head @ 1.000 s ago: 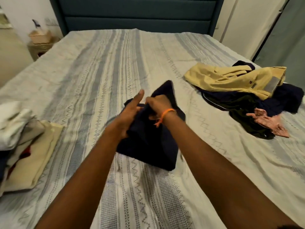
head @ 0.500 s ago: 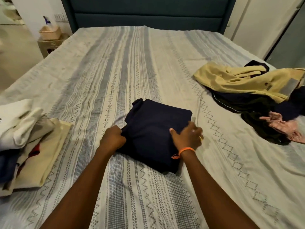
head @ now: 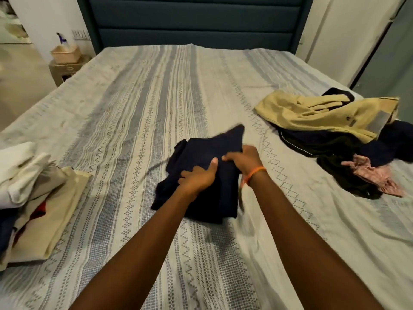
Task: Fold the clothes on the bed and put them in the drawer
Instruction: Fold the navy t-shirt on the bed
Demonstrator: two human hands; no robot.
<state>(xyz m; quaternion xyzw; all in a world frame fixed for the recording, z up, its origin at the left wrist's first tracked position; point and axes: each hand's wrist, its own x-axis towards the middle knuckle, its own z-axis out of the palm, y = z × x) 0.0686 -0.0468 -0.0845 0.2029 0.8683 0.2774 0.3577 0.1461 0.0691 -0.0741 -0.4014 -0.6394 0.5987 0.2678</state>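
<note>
A folded navy garment (head: 207, 153) lies in the middle of the striped bed (head: 138, 113). My left hand (head: 197, 177) grips its middle, thumb on top and fingers curled into the cloth. My right hand (head: 244, 161), with an orange band at the wrist, holds the garment's right edge, and the far right corner is lifted off the bed. A pile of unfolded clothes sits at the right: a tan jacket (head: 324, 113) over dark garments (head: 330, 148) and a pink piece (head: 375, 175).
A stack of folded cream and white clothes (head: 38, 191) lies at the bed's left edge. A teal headboard (head: 196, 21) closes the far end. A small bedside table (head: 67, 68) with a basket stands at the back left. Wardrobe doors (head: 348, 36) are at the right.
Both hands have moved from the garment's sides onto its middle and right edge. The flat-lying navy garment now has its far right corner raised.
</note>
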